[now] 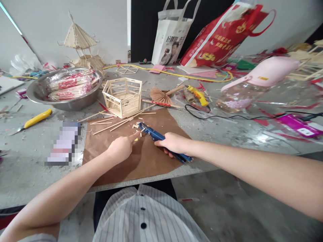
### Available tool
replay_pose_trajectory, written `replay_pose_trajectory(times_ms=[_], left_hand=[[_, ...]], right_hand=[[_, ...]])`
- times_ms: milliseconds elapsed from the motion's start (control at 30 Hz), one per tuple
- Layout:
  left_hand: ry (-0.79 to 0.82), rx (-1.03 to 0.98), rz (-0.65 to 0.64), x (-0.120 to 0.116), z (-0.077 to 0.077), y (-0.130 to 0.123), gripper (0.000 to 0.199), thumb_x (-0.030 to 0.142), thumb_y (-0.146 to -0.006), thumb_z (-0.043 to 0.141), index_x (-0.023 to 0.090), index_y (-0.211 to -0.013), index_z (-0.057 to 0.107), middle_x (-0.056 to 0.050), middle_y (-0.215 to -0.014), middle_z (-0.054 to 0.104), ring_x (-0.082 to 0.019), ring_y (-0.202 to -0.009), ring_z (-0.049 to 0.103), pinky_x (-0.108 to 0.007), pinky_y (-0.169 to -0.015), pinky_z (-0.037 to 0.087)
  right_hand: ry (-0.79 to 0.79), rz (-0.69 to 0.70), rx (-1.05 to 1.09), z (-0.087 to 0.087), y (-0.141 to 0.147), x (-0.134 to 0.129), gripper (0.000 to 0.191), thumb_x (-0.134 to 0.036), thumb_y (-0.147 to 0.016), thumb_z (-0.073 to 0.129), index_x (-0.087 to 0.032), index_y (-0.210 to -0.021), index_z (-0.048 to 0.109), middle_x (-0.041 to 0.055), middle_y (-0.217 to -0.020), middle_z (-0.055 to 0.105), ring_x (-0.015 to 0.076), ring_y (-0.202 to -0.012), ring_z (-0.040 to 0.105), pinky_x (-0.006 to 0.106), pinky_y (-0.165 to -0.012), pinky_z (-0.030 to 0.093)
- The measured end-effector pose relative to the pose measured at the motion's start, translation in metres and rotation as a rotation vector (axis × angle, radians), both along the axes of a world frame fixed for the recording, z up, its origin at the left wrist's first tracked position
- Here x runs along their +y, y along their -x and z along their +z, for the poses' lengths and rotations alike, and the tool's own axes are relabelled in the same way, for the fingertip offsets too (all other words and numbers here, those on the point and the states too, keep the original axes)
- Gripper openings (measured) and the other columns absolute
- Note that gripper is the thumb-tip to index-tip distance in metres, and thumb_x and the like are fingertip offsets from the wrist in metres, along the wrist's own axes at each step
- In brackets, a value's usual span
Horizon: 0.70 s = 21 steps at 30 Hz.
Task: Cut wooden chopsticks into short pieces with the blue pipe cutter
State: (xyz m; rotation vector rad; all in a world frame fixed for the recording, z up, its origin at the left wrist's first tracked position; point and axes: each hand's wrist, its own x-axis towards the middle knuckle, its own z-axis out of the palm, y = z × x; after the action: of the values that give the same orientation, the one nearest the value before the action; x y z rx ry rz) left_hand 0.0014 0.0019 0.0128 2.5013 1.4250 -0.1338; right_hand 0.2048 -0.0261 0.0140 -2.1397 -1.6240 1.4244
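My right hand is wrapped round the handles of a blue hand cutter. Its jaws point left, over the brown cloth. At the jaws, my left hand pinches a short wooden stick between its fingertips, and the stick meets the cutter's head. Small cut bits of wood lie scattered beside the jaws. Several longer thin sticks rest on the cloth's far left part. Just behind them stands a hexagonal stick frame with open lattice walls.
A metal bowl of wrapped sticks, a yellow knife and a phone are at left. A stick pavilion stands behind. A folded paper fan, yellow glue gun, corded purple box and pink-lidded bottle lie rightward.
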Motion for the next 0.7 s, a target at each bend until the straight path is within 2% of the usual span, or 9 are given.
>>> replay_pose_trajectory(times_ms=[200, 367, 500, 600, 700], left_hand=[[-0.035, 0.024, -0.021, -0.002, 0.0, -0.001, 0.048, 0.022, -0.082, 0.025, 0.027, -0.13, 0.023, -0.007, -0.081, 0.063, -0.018, -0.071, 0.059, -0.025, -0.062, 0.04], [-0.016, 0.023, -0.002, -0.001, -0.002, -0.001, 0.048, 0.023, -0.082, 0.027, 0.024, -0.13, 0.022, -0.007, -0.081, 0.064, -0.018, -0.07, 0.059, -0.024, -0.061, 0.04], [-0.015, 0.009, 0.009, -0.001, -0.004, -0.001, 0.048, 0.023, -0.083, 0.025, 0.025, -0.131, 0.02, -0.006, -0.084, 0.064, -0.018, -0.072, 0.059, -0.024, -0.062, 0.04], [-0.009, -0.002, 0.021, -0.001, -0.004, -0.001, 0.048, 0.023, -0.083, 0.025, 0.026, -0.13, 0.021, -0.006, -0.085, 0.064, -0.018, -0.072, 0.059, -0.025, -0.063, 0.041], [0.009, -0.065, 0.025, -0.001, -0.002, 0.0, 0.046, 0.024, -0.083, 0.026, 0.025, -0.129, 0.025, -0.007, -0.085, 0.064, -0.018, -0.072, 0.059, -0.025, -0.063, 0.041]], right_hand=[[-0.045, 0.022, -0.106, -0.004, 0.0, -0.002, 0.03, -0.039, -0.071, 0.045, -0.014, -0.054, 0.047, 0.0058, -0.051, 0.056, 0.0119, -0.037, 0.051, 0.021, -0.035, 0.038], [-0.052, 0.021, -0.129, -0.005, 0.0, -0.002, 0.03, -0.039, -0.07, 0.046, -0.014, -0.055, 0.049, 0.0048, -0.048, 0.056, 0.0115, -0.037, 0.051, 0.02, -0.035, 0.037], [-0.12, 0.027, -0.188, -0.009, 0.0, -0.003, 0.029, -0.037, -0.07, 0.046, -0.015, -0.053, 0.048, 0.0024, -0.038, 0.049, 0.0116, -0.031, 0.047, 0.02, -0.035, 0.034], [-0.129, 0.016, -0.133, -0.012, -0.001, -0.004, 0.028, -0.037, -0.071, 0.046, -0.015, -0.053, 0.048, 0.0005, -0.035, 0.046, 0.0115, -0.029, 0.044, 0.021, -0.033, 0.032], [-0.059, -0.057, 0.024, -0.011, -0.002, -0.005, 0.027, -0.035, -0.071, 0.046, -0.015, -0.053, 0.046, 0.0005, -0.041, 0.048, 0.0114, -0.031, 0.046, 0.022, -0.033, 0.034]])
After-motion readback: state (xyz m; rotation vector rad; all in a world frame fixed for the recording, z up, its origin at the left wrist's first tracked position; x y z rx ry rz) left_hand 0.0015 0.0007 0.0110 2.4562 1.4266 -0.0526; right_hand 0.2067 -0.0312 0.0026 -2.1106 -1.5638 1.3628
